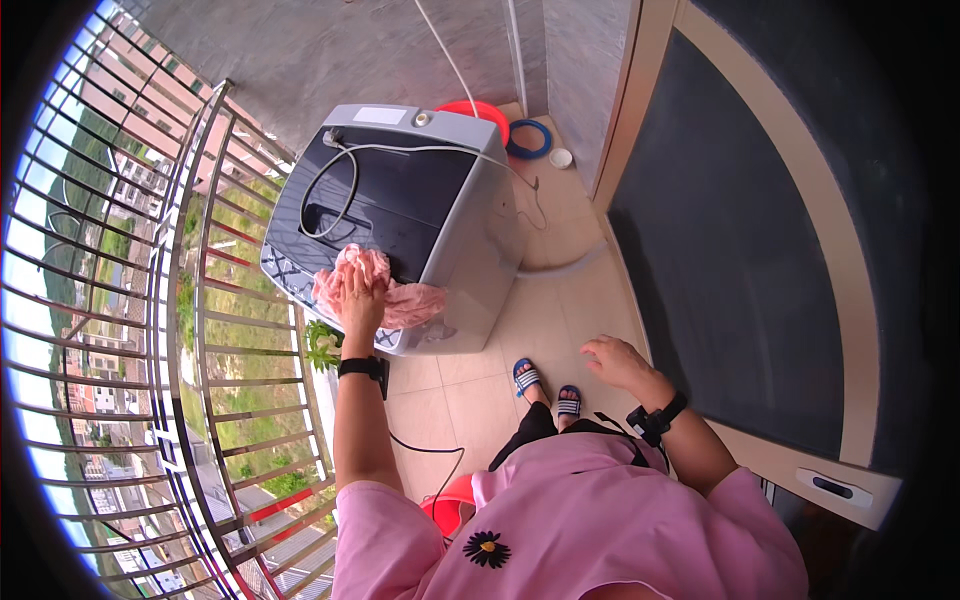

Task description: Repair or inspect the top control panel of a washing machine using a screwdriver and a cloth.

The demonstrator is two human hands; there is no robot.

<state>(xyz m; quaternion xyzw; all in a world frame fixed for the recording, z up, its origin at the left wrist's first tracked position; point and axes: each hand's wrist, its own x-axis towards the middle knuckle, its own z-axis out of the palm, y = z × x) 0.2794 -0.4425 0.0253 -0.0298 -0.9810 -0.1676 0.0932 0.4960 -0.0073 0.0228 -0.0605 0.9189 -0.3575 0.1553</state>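
Note:
A crumpled pink cloth (415, 305) lies over the near corner of a washing machine with a dark top panel (395, 205) and a grey body. My left hand (358, 300) presses down on the cloth, fingers curled into its folds, and part of it bunches up beyond my fingertips. Nothing is in my right hand (612, 360), which hangs in the air over the tiled floor to the right of the machine, fingers loosely apart. Looped across the machine's lid is a grey hose or cable (355, 185).
A metal railing (205, 300) runs along the left, with a green plant (322, 345) beside it. Behind the machine are a red basin (485, 112), a blue ring (530, 138) and a small white bowl (560, 158). A dark door panel (740, 240) stands right; a red bucket (443, 515) sits near me.

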